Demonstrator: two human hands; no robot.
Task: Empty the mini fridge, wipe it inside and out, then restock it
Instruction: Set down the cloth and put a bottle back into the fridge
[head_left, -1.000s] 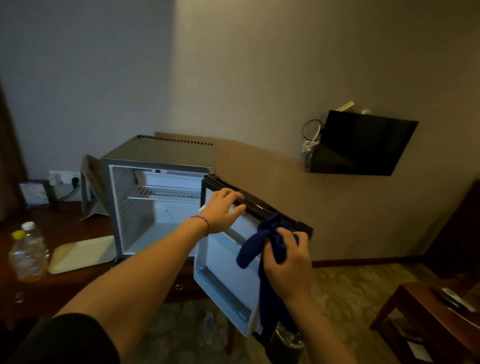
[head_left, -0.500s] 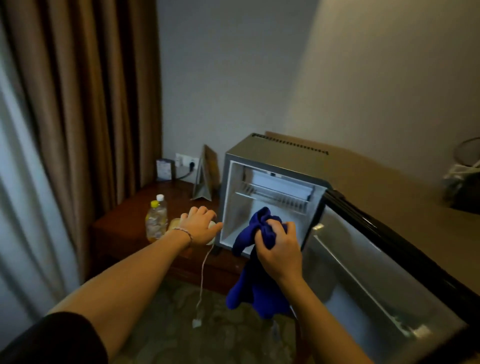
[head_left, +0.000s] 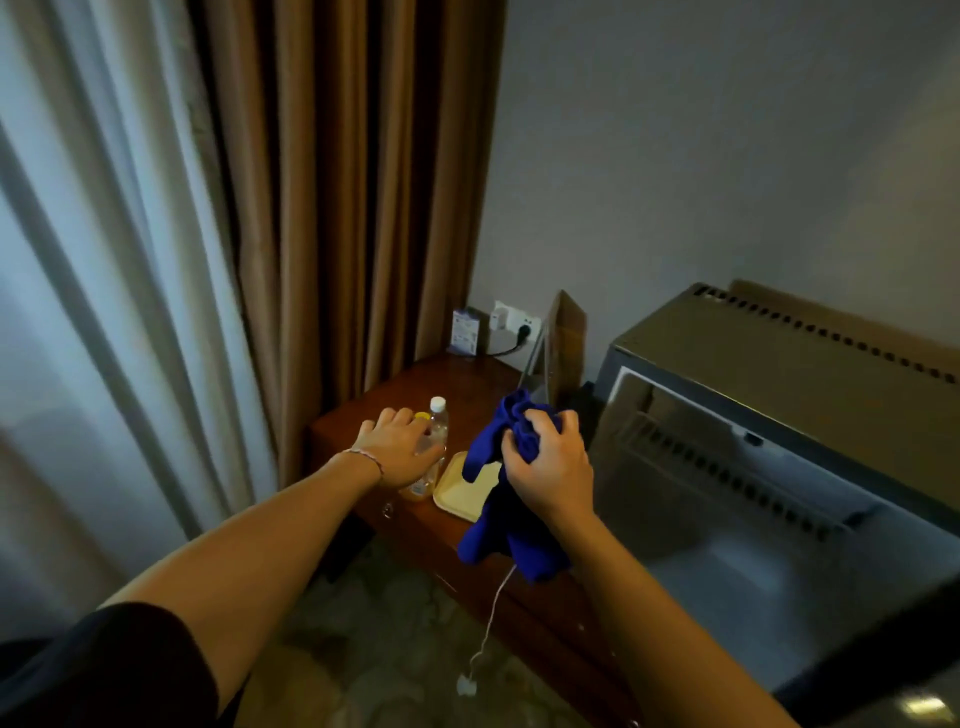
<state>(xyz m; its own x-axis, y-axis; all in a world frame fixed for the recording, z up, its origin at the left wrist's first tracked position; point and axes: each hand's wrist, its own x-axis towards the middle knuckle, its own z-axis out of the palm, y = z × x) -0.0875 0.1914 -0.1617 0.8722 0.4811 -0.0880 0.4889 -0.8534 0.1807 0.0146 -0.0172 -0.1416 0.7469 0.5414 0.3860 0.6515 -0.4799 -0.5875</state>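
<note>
Left hand over two bottles, fingers spread on them, grasp unclear. Right hand clutches blue cloth, just right of bottles. Open fridge further right; tray between hands.

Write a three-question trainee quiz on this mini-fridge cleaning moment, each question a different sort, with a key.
1. True or false: the right hand grips a bunched dark blue cloth.
2. Multiple choice: the left hand is on (A) the clear plastic bottles, (B) the pale yellow tray, (C) the wall socket.
3. Fill in: the grey mini fridge stands with its door ____.

Key: 1 true; 2 A; 3 open, its wire shelf bare.
</note>
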